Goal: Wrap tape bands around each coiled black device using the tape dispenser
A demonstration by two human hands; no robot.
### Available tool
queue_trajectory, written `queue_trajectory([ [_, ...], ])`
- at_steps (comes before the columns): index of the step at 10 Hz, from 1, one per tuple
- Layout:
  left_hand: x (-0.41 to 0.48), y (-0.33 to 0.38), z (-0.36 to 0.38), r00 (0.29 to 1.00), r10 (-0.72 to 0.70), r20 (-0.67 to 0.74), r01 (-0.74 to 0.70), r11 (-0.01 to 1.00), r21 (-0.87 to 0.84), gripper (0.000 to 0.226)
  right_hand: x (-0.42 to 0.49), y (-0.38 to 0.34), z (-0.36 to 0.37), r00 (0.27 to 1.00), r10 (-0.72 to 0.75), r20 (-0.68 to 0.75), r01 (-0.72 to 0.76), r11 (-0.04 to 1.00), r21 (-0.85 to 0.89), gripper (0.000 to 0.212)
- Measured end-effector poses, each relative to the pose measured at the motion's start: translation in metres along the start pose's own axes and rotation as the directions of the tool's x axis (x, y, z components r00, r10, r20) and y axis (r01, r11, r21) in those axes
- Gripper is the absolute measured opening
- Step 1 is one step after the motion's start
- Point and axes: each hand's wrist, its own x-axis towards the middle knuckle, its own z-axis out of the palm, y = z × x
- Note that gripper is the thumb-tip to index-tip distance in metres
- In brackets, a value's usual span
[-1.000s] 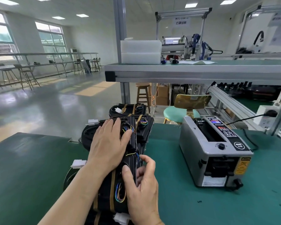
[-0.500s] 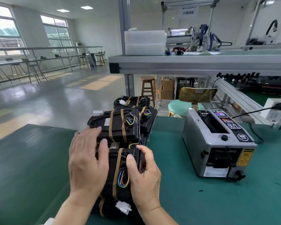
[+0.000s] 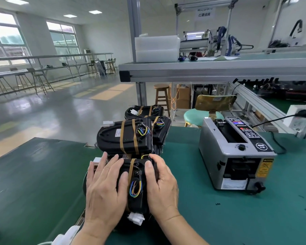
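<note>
Head view, my left hand (image 3: 104, 193) flat and open on nearest black device (image 3: 135, 184), my right hand (image 3: 162, 184) gripping its side, tape dispenser (image 3: 235, 154) well right on green table (image 3: 237, 218)

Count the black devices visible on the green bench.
4: one under both hands, one stacked behind it, one right of that, one farthest back. Others may be hidden.

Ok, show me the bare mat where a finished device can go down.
Bare green mat left of the left hand, and between the right hand and the tape dispenser. Crowded straight ahead: banded black devices stacked there.
</note>
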Motion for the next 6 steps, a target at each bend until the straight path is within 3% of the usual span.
queue_trajectory([
  [2, -0.005, 0.014, -0.003, 1.0, -0.002, 0.002, 0.002, 1.0, -0.025, 0.05, 0.001, 0.001, -0.011, 1.0, 0.002, 0.02, -0.003, 1.0, 0.02, 0.054],
  [4, -0.007, 0.023, -0.008, 1.0, -0.029, 0.004, 0.03, 0.997, -0.068, 0.053, 0.0, 0.002, -0.019, 1.0, 0.003, 0.024, -0.002, 1.0, -0.023, 0.041],
  [6, -0.004, 0.04, -0.015, 0.999, 0.024, -0.026, -0.028, 0.989, -0.148, 0.051, -0.004, 0.004, -0.03, 1.0, 0.01, -0.001, -0.01, 0.999, -0.052, 0.042],
])
